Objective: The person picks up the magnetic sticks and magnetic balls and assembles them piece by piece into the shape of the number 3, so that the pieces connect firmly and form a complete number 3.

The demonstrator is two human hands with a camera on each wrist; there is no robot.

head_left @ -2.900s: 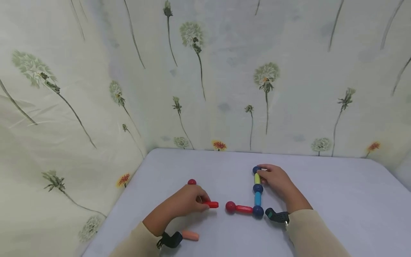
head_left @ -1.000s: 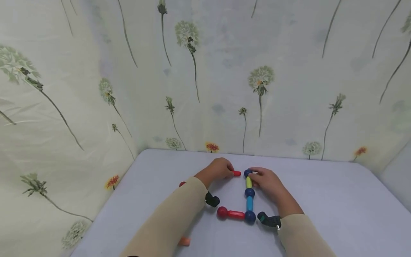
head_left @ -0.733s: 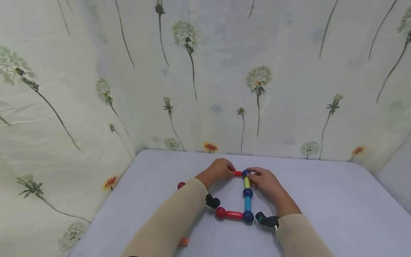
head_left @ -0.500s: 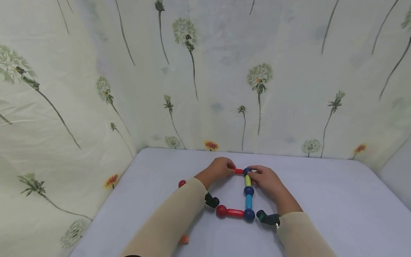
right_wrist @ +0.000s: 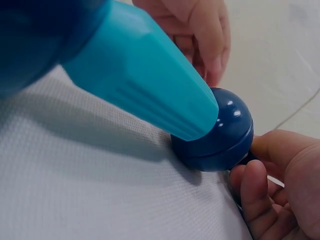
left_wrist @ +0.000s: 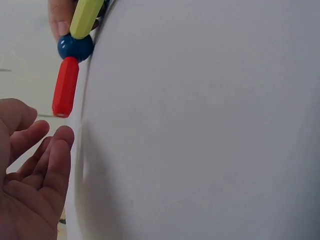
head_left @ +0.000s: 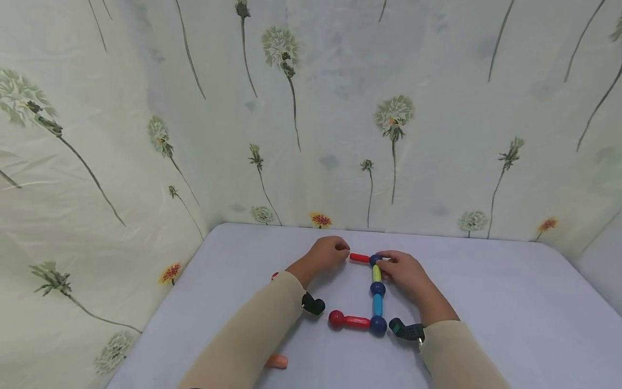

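My left hand (head_left: 323, 256), fingers loosely bent and apart, holds nothing; it is just left of a red toy building rod (head_left: 359, 258). That rod's right end touches the far blue ball (head_left: 375, 260), which my right hand (head_left: 405, 273) pinches. From this ball a yellow-green rod (left_wrist: 84, 19) runs toward me to the middle blue ball (head_left: 377, 289). A light-blue rod (right_wrist: 142, 75) continues to the near blue ball (head_left: 378, 325). Leftward from there lie a second red rod (head_left: 357, 322) and a red ball (head_left: 336, 319). Right fingertips are partly hidden in the right wrist view.
Another red ball (head_left: 275, 275) is mostly hidden behind the left sleeve. An orange rod (head_left: 277, 361) peeks out beside that sleeve, near the front of the white table (head_left: 510, 302). A flower-patterned cloth (head_left: 330, 108) hangs behind the table.
My left hand carried the red rod away and rightward until it met the far blue ball. It has now let go and drawn slightly left. My right hand keeps its hold.
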